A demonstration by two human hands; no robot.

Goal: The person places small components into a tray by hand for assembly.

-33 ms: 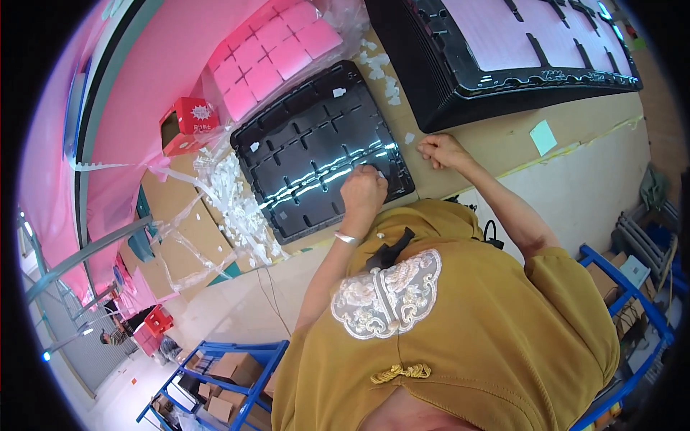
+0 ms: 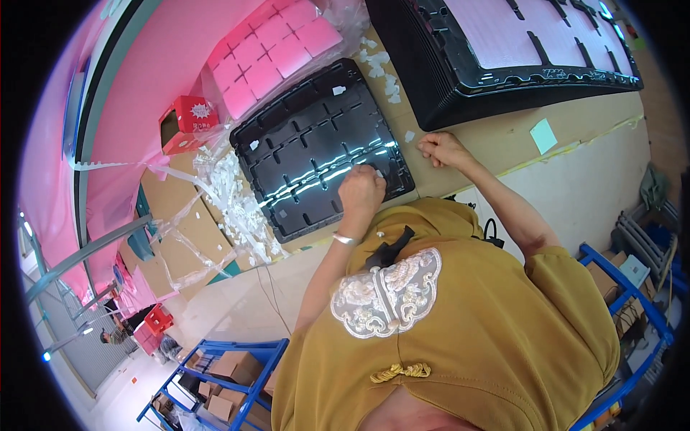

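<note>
My left hand [image 2: 361,190] is closed over the near right part of a shallow black plastic tray [image 2: 309,140], its fingers curled in. A small white piece [image 2: 379,174] shows beside the fingertips; whether they grip it I cannot tell. The tray has moulded slots and a few white scraps on it. My right hand [image 2: 443,150] rests just right of the tray, above the brown board, with its fingers pinched together. What they hold, if anything, is hidden. A white paper scrap [image 2: 410,136] lies close to that hand.
A tall stack of black trays [image 2: 445,93] with pink sheets on top stands at the far right. Pink foam blocks [image 2: 277,54] lie behind the tray. On the left are a red box [image 2: 188,126] and a heap of white scraps [image 2: 233,197]. A pale green note [image 2: 543,136] lies right.
My left hand has shifted very slightly left over the tray. The right hand looks still.
</note>
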